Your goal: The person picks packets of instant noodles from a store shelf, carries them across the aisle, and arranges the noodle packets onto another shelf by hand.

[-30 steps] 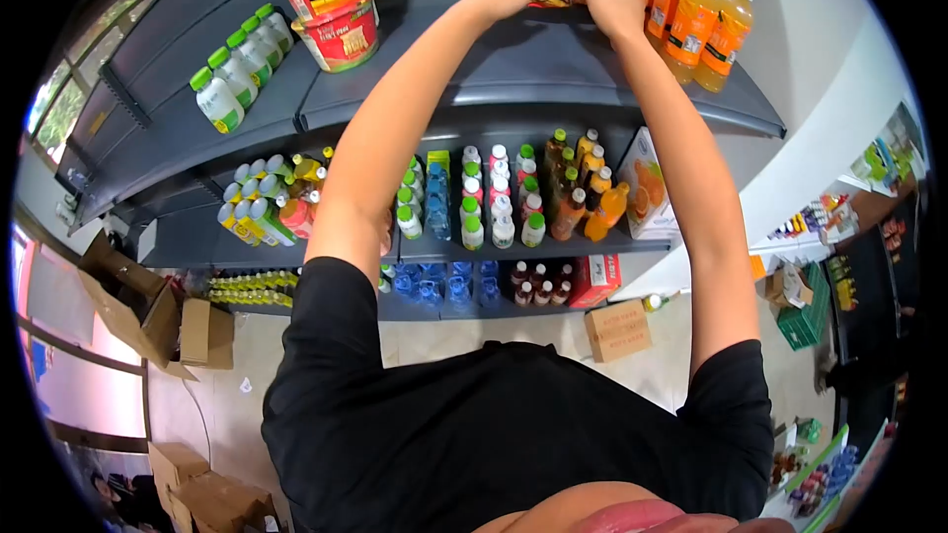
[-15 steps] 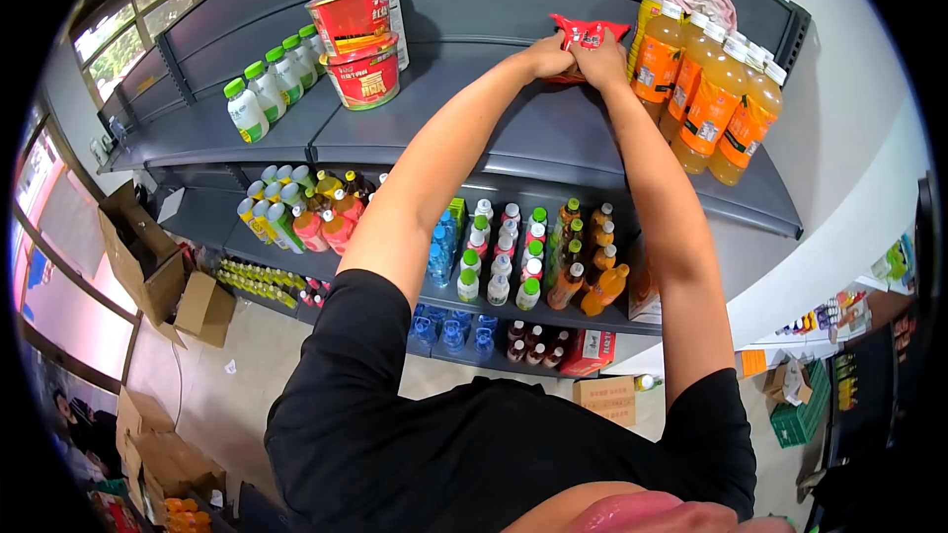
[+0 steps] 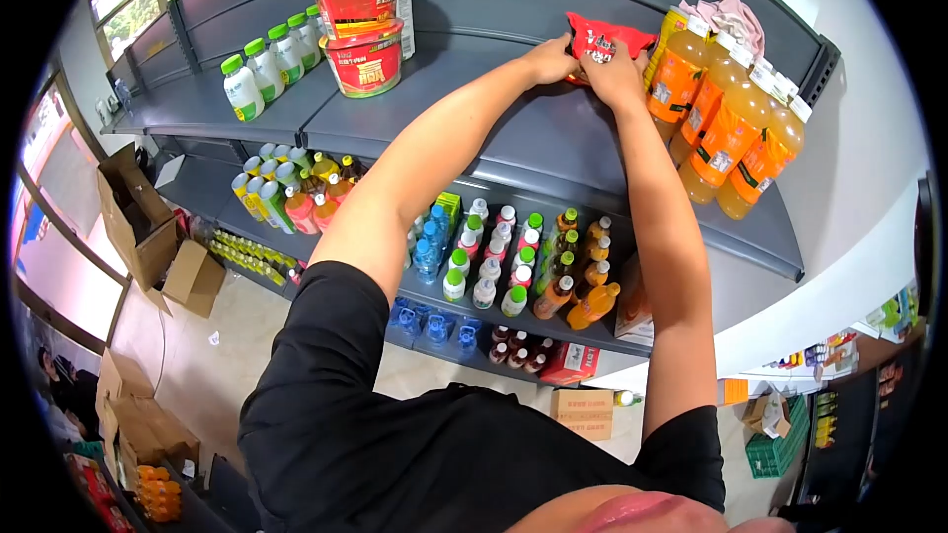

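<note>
A red instant noodle packet [image 3: 604,36] with white print stands on the grey top shelf, leaning toward the back panel. My left hand [image 3: 552,62] grips its left edge, with the fingertips partly hidden. Across the packet's front and lower right side, my right hand [image 3: 616,77] is closed on it with bent fingers. Just right of that hand, several large orange-labelled drink bottles [image 3: 726,143] stand in rows, close to the packet. Farther left are two stacked red noodle tubs [image 3: 363,61], apart from both hands.
Green-capped white bottles [image 3: 243,88] line the shelf's left part. A pink cloth [image 3: 729,19] lies behind the orange-labelled bottles. Lower shelves hold drinks, including orange bottles [image 3: 593,307] and blue bottles [image 3: 428,258]. Open cardboard boxes [image 3: 195,276] stand on the floor at left.
My view has shifted a little, so the packet and both hands appear farther right. Both hands stay on the packet, and the right hand's fingers now spread more over its front.
</note>
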